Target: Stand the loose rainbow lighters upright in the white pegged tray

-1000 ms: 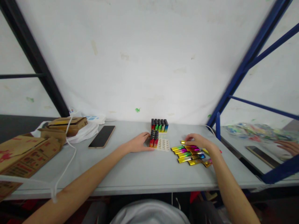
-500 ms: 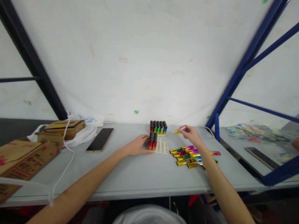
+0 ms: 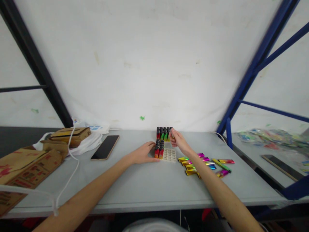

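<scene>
Right hand [image 3: 178,141], fingers bent, is at multicoloured black-topped sticks [image 3: 165,135]; whether grasping, I cannot tell. Left hand [image 3: 144,153], spread, braces red black-topped sticks [image 3: 158,151] beside the white pitted tray [image 3: 170,155]. Arranging seems underway, next requiring precision.

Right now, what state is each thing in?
White round-celled tray: visible cells unfilled.
Slim red black-topped pieces: upright at tray's left.
Slim multicoloured black-topped pieces: upright, partly hidden.
Shiny multicoloured slim pieces: lying down.
Black rectangular phone: flat, screen dark.
Large brown cardboard box: flap open.
Left hand: beside red pieces.
Right hand: fingers together, grip unclear.
</scene>
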`<state>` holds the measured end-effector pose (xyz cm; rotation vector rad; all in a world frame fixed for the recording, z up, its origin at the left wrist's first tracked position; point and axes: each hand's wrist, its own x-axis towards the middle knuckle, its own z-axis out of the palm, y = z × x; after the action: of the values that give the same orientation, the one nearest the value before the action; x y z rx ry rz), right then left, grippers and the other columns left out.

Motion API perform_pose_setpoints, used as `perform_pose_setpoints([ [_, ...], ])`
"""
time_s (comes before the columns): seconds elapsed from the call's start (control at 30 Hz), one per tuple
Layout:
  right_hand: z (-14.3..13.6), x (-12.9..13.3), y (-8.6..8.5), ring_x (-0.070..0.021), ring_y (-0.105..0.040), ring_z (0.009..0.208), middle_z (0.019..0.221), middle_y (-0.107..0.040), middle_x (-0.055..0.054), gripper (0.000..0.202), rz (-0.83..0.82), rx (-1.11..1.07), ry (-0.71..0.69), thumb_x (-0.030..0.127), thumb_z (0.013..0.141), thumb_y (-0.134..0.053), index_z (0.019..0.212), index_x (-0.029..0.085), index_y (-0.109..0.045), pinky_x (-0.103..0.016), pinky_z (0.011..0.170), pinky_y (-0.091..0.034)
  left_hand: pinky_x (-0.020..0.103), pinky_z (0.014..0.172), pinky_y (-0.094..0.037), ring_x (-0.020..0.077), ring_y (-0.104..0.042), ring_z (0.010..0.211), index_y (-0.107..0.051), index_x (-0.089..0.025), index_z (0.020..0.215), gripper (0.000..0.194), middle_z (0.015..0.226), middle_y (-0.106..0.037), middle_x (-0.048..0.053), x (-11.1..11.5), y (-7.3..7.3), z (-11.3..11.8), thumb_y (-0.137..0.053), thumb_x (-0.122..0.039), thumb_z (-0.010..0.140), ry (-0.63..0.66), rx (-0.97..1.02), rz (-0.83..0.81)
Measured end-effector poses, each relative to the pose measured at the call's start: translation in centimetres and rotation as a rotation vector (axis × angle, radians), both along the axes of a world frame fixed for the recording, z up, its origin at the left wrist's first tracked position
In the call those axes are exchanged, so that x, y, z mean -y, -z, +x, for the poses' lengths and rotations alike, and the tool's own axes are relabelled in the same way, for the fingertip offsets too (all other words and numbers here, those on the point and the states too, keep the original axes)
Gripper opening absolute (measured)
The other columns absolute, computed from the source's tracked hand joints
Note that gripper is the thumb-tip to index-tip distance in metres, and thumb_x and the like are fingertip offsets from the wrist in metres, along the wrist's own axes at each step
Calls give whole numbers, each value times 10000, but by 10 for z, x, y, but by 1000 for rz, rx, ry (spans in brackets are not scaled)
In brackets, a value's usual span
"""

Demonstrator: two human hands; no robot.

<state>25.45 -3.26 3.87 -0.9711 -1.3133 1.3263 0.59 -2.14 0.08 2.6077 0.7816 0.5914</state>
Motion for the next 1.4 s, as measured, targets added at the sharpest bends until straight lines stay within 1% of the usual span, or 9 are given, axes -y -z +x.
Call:
perform_pose_setpoints([
  [0.13, -8, 0, 17, -95, -150, 449, 506, -214, 88, 713, -104, 12, 71, 958, 790, -443, 661, 264, -348, -270, 428, -133, 492, 1177, -442, 370, -578, 1310, -605, -130, 1363, 734, 1375, -624, 195, 1, -1, 0, -769, -633, 854, -9, -9, -15],
  [0.57, -24, 15, 20, -94, -177, 425, 466, -273, 63, 456, -68, 131, 172, 534, 924, -422, 574, 256, -332, -257, 412, -147, 491, 1168, -458, 374, -593, 1297, -642, -159, 1329, 689, 1357, -654, 174, 1, 0, 0, -790, -615, 834, -10, 25, -18],
  [0.67, -23, 15, 21, -85, -171, 424, 482, -277, 69, 483, -92, 119, 158, 573, 930, -441, 584, 250, -345, -251, 412, -141, 500, 1177, -450, 371, -584, 1314, -624, -158, 1350, 705, 1389, -632, 186, 0, 0, 0, -786, -615, 838, -29, 10, -28],
  [0.77, -20, 14, 23, -83, -187, 430, 510, -281, 79, 572, -111, 74, 130, 742, 895, -482, 632, 239, -413, -246, 419, -145, 514, 1190, -434, 375, -573, 1331, -610, -157, 1369, 724, 1416, -616, 194, 0, -1, -1, -791, -611, 835, -32, 5, -38],
  [0.87, -16, 12, 26, -93, -266, 463, 575, -355, 70, 634, -36, 7, 73, 844, 832, -533, 782, 214, -577, -239, 438, -223, 509, 1185, -439, 374, -581, 1319, -616, -153, 1360, 722, 1403, -624, 189, 0, -2, -1, -794, -612, 832, -15, 3, -42],
  [1.0, -9, 8, 26, -146, -492, 610, 701, -522, 30, 625, 102, 10, 81, 807, 800, -633, 1009, 218, -664, -275, 556, -437, 496, 1192, -435, 371, -577, 1327, -609, -154, 1372, 718, 1416, -623, 158, -2, -2, -4, -782, -611, 846, -1, 5, -46],
  [1.2, -2, 6, 30, -241, -708, 881, 865, -733, -38, 546, 159, 25, 82, 710, 725, -795, 930, 234, -620, -377, 817, -577, 516, 1204, -420, 367, -556, 1363, -577, -184, 1420, 770, 1471, -591, 166, -3, 1, -7, -785, -638, 833, -28, 9, -81],
  [1.3, 0, 4, 37, -274, -732, 883, 886, -757, -52, 573, 130, 50, 124, 718, 690, -812, 940, 244, -609, -407, 783, -600, 521, 1201, -423, 379, -554, 1370, -582, -174, 1419, 788, 1476, -587, 180, -4, 2, -7, -795, -638, 819, -47, -1, -87],
  [1.4, 3, 2, 42, -254, -717, 790, 835, -754, -47, 518, 218, 246, 164, 701, 769, -751, 951, 239, -606, -377, 718, -569, 519, 1191, -437, 389, -562, 1365, -592, -181, 1414, 788, 1477, -594, 177, -4, 2, -6, -801, -641, 809, -49, 6, -73],
])
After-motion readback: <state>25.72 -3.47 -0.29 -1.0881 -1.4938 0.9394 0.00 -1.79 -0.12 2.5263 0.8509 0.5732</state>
